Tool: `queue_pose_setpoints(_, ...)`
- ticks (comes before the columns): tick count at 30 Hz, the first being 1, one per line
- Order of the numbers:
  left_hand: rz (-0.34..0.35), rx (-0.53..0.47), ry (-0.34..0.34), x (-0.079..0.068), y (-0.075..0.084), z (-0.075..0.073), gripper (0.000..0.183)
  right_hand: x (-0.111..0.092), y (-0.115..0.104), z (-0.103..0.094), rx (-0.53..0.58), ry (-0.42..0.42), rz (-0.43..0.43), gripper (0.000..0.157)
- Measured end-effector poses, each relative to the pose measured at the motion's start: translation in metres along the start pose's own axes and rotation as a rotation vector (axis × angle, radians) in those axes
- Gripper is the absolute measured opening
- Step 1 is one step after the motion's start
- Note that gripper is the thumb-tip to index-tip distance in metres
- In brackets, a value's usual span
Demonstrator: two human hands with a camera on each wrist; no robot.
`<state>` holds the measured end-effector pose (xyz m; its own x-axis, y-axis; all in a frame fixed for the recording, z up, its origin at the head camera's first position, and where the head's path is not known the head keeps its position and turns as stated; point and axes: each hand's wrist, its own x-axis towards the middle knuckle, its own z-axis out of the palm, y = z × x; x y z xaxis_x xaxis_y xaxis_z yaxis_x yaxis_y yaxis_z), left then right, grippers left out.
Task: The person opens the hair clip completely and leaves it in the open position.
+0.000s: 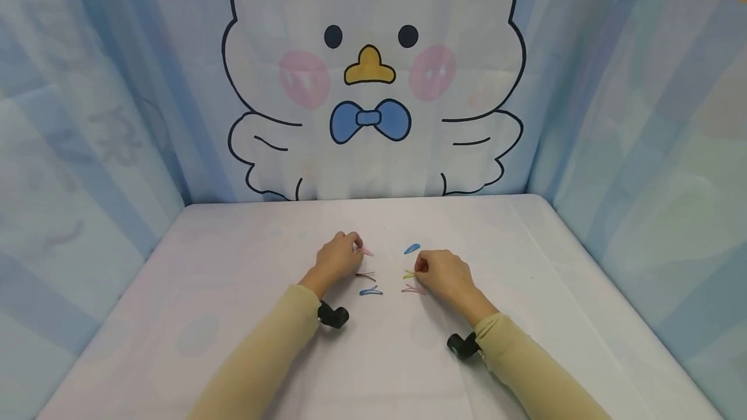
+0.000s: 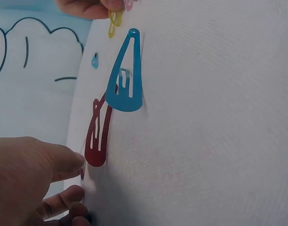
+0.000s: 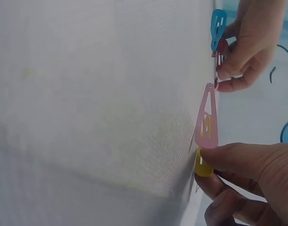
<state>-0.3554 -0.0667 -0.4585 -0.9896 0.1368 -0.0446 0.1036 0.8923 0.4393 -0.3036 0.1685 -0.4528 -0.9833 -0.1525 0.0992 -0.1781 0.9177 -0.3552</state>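
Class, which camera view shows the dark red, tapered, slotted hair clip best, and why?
The left wrist view: the dark red hair clip shows large there, its slots clear, though a tapered blue clip partly covers its narrow end. The head view shows it tiny; the right wrist view, only part.

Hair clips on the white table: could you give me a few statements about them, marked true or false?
1. The right hand grips a yellow teardrop-shaped hair clip. True.
2. Two blue teardrop-shaped hair clips lie on the white table. True.
3. The left hand holds a blue clip. False: it pinches the far pink teardrop-shaped hair clip.
4. Exactly four clips show in the head view. False: six do.
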Motion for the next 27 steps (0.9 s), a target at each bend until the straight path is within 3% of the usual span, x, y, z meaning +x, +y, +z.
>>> queue_pose_setpoints(8, 0.004, -0.006, 0.015, 0.000, 0.001, 0.002, 0.012, -0.002, 0.000, -0.004, 0.009, -0.011, 0.009, 0.011)
queue_pose_setpoints(15, -0.005, -0.020, -0.001, -0.002, 0.002, 0.001, 0.011, -0.003, -0.004, -0.007, 0.014, -0.019, 0.023, 0.010)
queue_pose_setpoints(27, -0.002, -0.013, 0.043, -0.010, -0.001, -0.001, 0.009, -0.005, -0.005, -0.009, -0.008, -0.011, 0.035, 0.011)
